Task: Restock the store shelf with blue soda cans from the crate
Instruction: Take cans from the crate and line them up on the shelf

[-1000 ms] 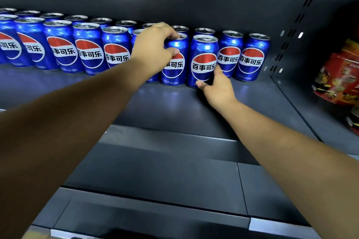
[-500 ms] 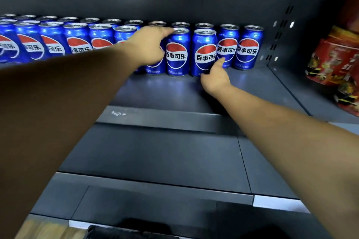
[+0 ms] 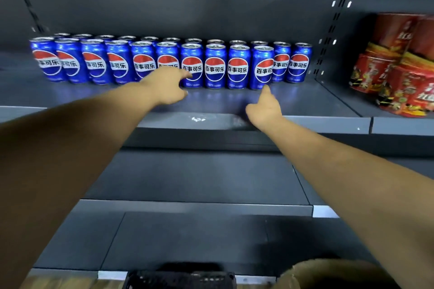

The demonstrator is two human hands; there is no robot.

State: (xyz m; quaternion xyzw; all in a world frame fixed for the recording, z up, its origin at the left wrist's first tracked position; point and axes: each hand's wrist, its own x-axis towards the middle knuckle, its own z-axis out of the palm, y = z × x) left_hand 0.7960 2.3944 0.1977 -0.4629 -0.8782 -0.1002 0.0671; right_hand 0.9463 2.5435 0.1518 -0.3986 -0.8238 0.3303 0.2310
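Both hands are pulling back from the cans (image 3: 215, 65) on the shelf (image 3: 305, 101); left hand (image 3: 168, 88) and right hand (image 3: 264, 108) are hovering loose-fingered, each grip holding nothing.

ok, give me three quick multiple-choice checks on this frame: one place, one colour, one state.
1. Where are the red packs relative to the blue cans?
A. left
B. right
C. on the shelf below

2. What colour is the shelf?
A. white
B. yellow
C. dark grey

3. What are the left hand and right hand doing?
A. both empty
B. each lifting a can
C. both inside the crate

Answers:
1. B: the packs stand past the upright, right of the row.
2. C: the boards and back panel are dark grey.
3. A: neither hand wraps a can, and every can stands upright on the shelf.
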